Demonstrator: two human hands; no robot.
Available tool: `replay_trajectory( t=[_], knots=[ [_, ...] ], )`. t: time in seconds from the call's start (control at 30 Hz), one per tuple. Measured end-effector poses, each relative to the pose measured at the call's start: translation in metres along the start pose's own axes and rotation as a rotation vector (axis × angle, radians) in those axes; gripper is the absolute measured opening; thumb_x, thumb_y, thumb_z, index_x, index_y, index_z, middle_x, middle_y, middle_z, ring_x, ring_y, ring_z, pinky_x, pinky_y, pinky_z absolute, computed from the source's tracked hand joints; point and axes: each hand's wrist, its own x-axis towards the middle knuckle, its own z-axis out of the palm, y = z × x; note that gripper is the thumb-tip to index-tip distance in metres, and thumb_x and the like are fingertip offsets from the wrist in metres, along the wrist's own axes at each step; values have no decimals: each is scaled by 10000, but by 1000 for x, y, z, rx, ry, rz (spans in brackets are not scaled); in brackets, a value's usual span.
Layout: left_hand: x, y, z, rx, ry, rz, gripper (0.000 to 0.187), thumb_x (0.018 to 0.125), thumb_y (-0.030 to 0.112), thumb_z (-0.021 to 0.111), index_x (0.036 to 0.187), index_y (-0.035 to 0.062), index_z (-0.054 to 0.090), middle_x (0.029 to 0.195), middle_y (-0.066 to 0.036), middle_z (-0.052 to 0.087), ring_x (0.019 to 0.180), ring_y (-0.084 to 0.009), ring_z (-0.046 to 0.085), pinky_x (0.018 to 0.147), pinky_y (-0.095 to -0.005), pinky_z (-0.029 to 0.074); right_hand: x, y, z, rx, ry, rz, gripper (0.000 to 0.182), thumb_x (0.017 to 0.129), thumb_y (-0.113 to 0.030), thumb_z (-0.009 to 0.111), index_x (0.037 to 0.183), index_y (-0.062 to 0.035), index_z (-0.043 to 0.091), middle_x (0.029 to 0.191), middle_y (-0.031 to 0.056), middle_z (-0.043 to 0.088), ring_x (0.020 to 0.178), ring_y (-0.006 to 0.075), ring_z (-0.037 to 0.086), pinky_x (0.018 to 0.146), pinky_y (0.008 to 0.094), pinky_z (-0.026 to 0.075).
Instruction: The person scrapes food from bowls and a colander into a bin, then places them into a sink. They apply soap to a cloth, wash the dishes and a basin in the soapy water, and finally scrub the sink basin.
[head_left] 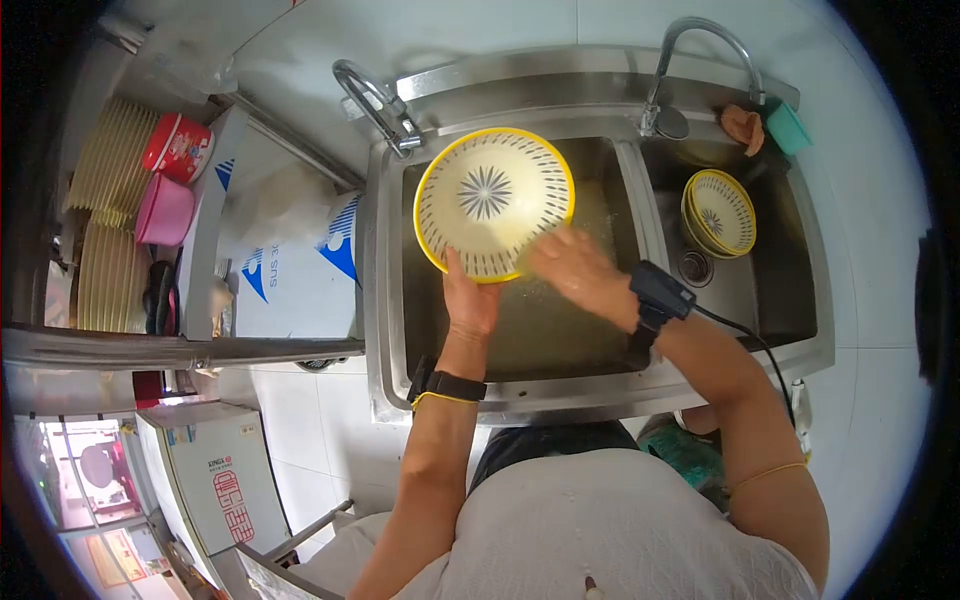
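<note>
My left hand grips a cream bowl with a yellow rim and dark petal marks, its thumb over the near edge. The bowl's inside faces up toward me, above the left sink basin, which holds cloudy water. At the bowl's lower right rim is my right hand, smeared by motion. Whether anything lies under its fingers cannot be made out. Similar yellow-rimmed bowls sit stacked in the right basin, beside the drain.
Two curved taps stand behind the basins. A brownish cloth and a teal container rest at the back right corner. To the left, a metal rack holds stacked plates and a pink container.
</note>
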Motion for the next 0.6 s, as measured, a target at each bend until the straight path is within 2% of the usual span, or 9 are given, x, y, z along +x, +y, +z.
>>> replay_trajectory(
  t=[0.13,0.2,0.23,0.3,0.37,0.4,0.43,0.5,0.6],
  knots=[
    [-2,0,4,150,57,91,388,888,329,332,1176,68,342,1139,-91,446,991,-240,504,784,-394,467,-9,31,-26,-191,-13,122,163,697,-91,480,849,-87,540,853,60,478,799,236,463,683,343,397],
    [2,0,2,178,86,115,355,891,273,354,1169,52,341,1128,-101,453,970,-235,517,774,-382,478,-12,42,-32,-118,200,399,220,679,-18,501,890,-70,536,897,82,476,848,258,459,721,358,396],
    [6,-2,-6,186,111,100,325,884,218,374,1152,34,355,1103,-106,468,956,-234,524,768,-376,483,-14,42,-33,-122,206,396,220,679,-18,501,890,-70,536,897,82,476,848,258,459,721,358,396],
    [10,-7,-11,191,130,95,297,877,162,393,1135,16,368,1078,-111,483,942,-233,532,763,-370,488,-20,35,-34,69,473,451,329,632,41,538,941,-71,530,959,109,472,888,288,456,769,374,391],
    [11,-15,-10,68,214,-191,256,857,99,419,1093,-2,415,1039,-114,508,915,-221,542,766,-342,487,-21,5,-28,121,557,386,405,583,67,571,960,-77,526,995,115,464,923,299,451,802,373,384],
    [29,-34,-48,-101,37,-380,235,844,95,448,1072,37,459,1023,-117,528,901,-199,545,763,-314,481,-19,-11,-25,137,552,283,387,597,42,574,963,-76,526,1009,112,464,928,299,452,809,376,382],
    [20,-38,-37,-99,32,-373,235,844,95,448,1072,37,459,1023,-117,528,901,-199,545,763,-314,481,-13,-23,-23,154,544,182,371,610,17,577,966,-75,527,1023,109,464,934,299,452,815,378,379],
    [-7,-50,-4,-181,-32,-414,189,830,91,475,1017,104,496,921,-26,558,772,-127,558,591,-220,490,6,-38,-23,162,545,133,365,620,-15,581,976,-75,525,1037,107,465,952,296,452,823,380,377],
    [-18,-56,-9,-236,58,-565,203,817,131,513,1019,131,496,877,-2,568,698,-93,560,542,-194,479,28,-38,-35,229,544,104,366,634,-73,587,994,-72,523,1083,118,455,998,305,432,849,395,359]
  ],
)
